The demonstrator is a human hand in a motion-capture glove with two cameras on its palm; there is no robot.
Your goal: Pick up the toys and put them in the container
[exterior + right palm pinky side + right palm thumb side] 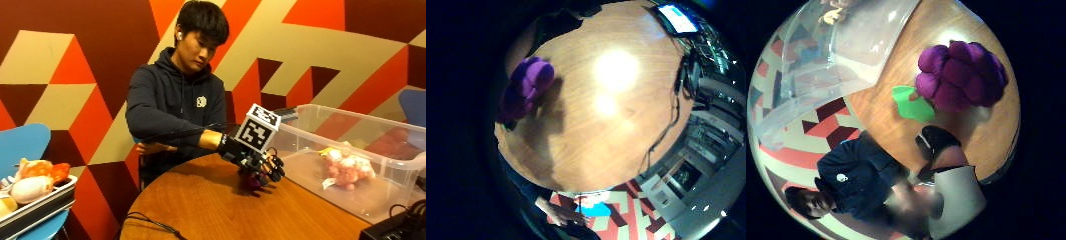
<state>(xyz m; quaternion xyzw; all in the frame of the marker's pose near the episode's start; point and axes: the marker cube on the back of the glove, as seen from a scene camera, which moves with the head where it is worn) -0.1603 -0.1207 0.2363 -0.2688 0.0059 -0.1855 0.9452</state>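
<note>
A purple grape-bunch plush toy (251, 183) with a green leaf (913, 105) lies on the round wooden table (200, 210), close to the clear plastic container (401, 181). My gloved right hand (256, 159) hangs just above the purple toy (961, 75), fingers spread and bent downward, none seen wrapped round it. The toy (528, 82) also shows beside the palm in the little finger side view. A pink plush toy (346, 170) lies inside the container (856, 45). The person's bare hand is tucked against their body.
A tray (40, 205) with several plush toys sits on a blue chair at the left. A black cable (150, 222) crosses the table's near edge, and black equipment (399, 227) stands at the front right. A lit screen (678, 17) sits at the table's far side.
</note>
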